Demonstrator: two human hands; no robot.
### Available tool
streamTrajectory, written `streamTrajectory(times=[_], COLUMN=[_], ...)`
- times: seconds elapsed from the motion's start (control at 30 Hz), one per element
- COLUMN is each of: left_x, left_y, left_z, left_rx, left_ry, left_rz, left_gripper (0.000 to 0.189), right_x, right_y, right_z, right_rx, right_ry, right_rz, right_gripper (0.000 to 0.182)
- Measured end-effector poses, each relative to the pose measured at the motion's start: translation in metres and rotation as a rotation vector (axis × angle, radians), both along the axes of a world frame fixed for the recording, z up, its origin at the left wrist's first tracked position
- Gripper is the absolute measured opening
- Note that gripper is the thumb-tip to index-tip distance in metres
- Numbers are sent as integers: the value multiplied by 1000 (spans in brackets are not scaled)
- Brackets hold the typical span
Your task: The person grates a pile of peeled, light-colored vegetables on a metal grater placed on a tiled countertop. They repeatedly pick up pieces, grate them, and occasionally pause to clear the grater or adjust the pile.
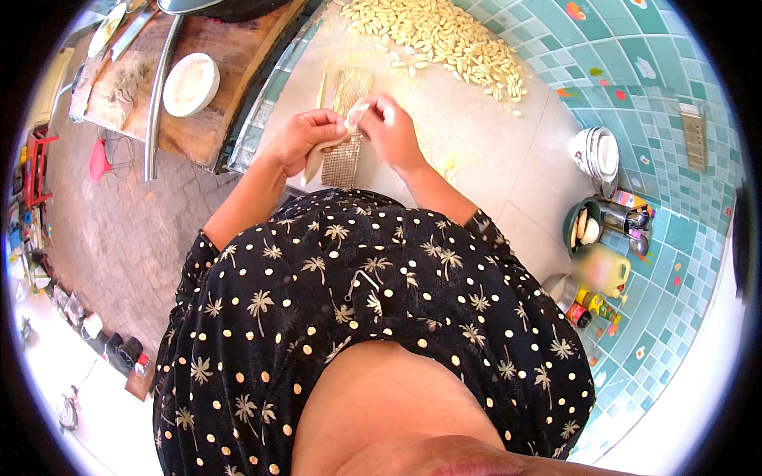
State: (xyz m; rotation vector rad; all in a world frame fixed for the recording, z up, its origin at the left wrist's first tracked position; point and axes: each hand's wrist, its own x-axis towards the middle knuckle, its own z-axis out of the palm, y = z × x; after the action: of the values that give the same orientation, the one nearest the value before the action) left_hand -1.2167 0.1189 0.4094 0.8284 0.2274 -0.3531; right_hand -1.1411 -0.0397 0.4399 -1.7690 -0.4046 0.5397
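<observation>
My left hand (306, 140) is closed around a pale dough rope (314, 163), whose tail hangs down below the palm. At the rope's upper end, the thumb and fingers of my right hand (390, 128) pinch a small bit of dough (356, 113). Both hands are nearly touching over a ridged, woven-looking board (341, 160) on the grey counter. Along that board's left side lies a thin yellowish strip (322, 89). Farther back, a large heap of small shaped dough pieces (446, 35) is spread on the counter (494, 131), among scattered yellowish flour.
Stacked bowls (597, 153), a dark bowl with pale items (583, 225), a jug (601, 269) and bottles (589, 303) line the tiled wall at right. A white bowl (191, 84) stands on the wooden surface (205, 131) at left, near a metal bar (159, 101).
</observation>
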Motion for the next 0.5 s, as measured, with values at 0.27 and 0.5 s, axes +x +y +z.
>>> streamTrajectory(times=[0.27,0.5], left_x=[3,5], left_y=[-31,-29], left_z=[-43,-56], left_rx=[1160,1109], left_ry=[-380,-414], left_rz=[-420,-449], left_gripper=[17,16], right_x=[50,73], right_y=[4,21], right_z=[-69,-79], right_rx=[-628,-712], right_ry=[-726,-712], right_rz=[433,402], right_gripper=[44,80])
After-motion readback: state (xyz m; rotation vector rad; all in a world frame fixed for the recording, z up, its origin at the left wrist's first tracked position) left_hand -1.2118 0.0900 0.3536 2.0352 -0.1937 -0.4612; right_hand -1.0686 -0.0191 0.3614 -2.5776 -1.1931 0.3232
